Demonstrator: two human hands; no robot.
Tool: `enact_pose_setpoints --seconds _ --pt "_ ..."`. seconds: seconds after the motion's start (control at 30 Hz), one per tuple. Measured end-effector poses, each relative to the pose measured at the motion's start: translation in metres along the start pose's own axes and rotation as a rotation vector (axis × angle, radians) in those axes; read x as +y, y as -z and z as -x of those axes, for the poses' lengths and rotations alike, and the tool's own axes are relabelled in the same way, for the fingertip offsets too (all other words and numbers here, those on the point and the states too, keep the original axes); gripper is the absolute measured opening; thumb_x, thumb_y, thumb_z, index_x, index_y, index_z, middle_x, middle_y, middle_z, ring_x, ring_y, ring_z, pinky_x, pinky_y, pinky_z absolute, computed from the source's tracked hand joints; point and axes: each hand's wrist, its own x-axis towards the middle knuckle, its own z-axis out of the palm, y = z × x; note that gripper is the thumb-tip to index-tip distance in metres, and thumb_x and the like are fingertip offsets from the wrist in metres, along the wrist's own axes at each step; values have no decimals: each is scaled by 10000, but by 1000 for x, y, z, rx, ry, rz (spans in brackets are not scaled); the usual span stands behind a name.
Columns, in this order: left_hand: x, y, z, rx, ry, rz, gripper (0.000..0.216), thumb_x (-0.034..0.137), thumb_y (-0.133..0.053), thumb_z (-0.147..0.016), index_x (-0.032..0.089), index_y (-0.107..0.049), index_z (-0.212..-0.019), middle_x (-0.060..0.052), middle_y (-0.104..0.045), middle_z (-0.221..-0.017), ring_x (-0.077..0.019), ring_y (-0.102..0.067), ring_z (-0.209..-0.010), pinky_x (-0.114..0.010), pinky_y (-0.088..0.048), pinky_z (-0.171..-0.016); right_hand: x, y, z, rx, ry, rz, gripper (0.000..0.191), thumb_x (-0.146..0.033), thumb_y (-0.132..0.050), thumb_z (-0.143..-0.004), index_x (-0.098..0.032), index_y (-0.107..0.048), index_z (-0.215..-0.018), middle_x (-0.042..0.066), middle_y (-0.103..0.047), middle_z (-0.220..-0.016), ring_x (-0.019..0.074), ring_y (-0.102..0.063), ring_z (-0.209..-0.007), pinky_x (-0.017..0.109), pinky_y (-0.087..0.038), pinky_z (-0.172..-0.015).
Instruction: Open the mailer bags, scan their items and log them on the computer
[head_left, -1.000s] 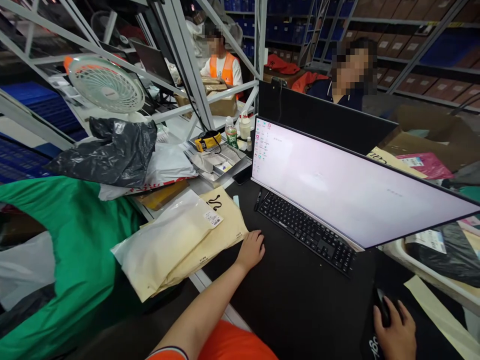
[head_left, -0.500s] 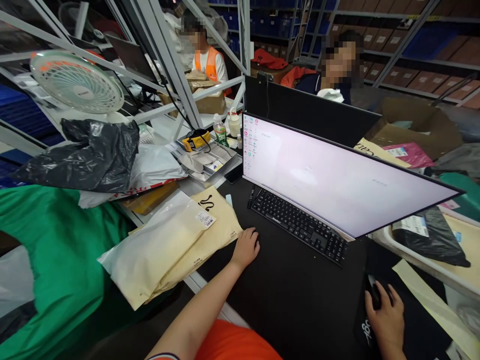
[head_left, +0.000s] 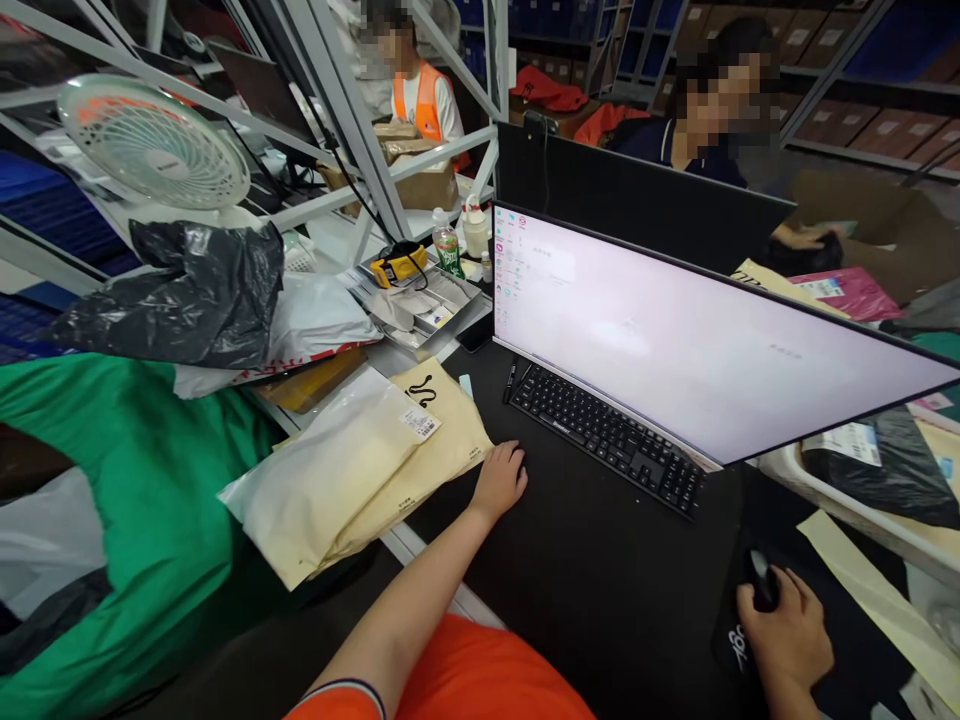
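My right hand (head_left: 793, 625) lies over a black computer mouse (head_left: 760, 574) on a dark mouse pad (head_left: 727, 640). My left hand (head_left: 501, 480) rests on the black desk, holding nothing, its fingers lying loosely on the surface. Beside it are cream packages (head_left: 457, 435), one in a clear plastic sleeve with a white barcode label. A black keyboard (head_left: 607, 435) lies between my hands, below a wide monitor (head_left: 675, 340). The screen is pale, with small icons along its left side.
Black and white plastic parcels (head_left: 202, 300) lie at left above green fabric (head_left: 172, 490). A fan (head_left: 157, 145), a small tray (head_left: 427, 320) and a bottle (head_left: 448, 250) stand further back. A white bin (head_left: 832, 485) sits at right. Two people are beyond the desk.
My view has shifted, moving the scene slightly right and up. My left hand stays on the desk, my right on the mouse. The person behind the monitor has moved right, a hand now at a dark thing.
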Motion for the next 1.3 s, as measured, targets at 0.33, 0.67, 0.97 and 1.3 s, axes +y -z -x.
enact_pose_setpoints --seconds 0.33,0.67,0.97,1.3 --pt "1 2 0 -21 12 15 250 193 -554 -929 185 -630 -1167 -154 -612 -1343 -320 -565 -1275 -516 -474 -1097 1 -1 3 2 -49 -2 470 -387 -615 -706 -280 -671 -1160 81 -622 -1200 298 -627 -1003 436 -532 -782" --pt "0 -1 1 0 18 55 263 182 -554 -925 201 -631 -1175 -151 -613 -1338 -316 -565 -1285 -518 -464 -1108 0 1 4 2 -53 0 492 -365 -623 -701 -304 -685 -1185 91 -604 -1198 299 -614 -942 455 -510 -733" --pt "1 1 0 -20 20 31 259 189 -547 -929 194 -631 -1174 -150 -609 -1342 -318 -560 -1280 -516 -475 -1101 -4 3 3 18 -46 29 398 -426 -641 -774 -267 -720 -1131 89 -646 -1272 296 -663 -949 401 -488 -663" --pt "0 1 -2 -2 9 18 258 187 -545 -921 202 -637 -1162 -149 -623 -1325 -322 -580 -1256 -517 -484 -1095 -1 -1 4 19 -45 37 430 -414 -647 -776 -254 -705 -1171 95 -629 -1267 286 -643 -978 377 -479 -672"
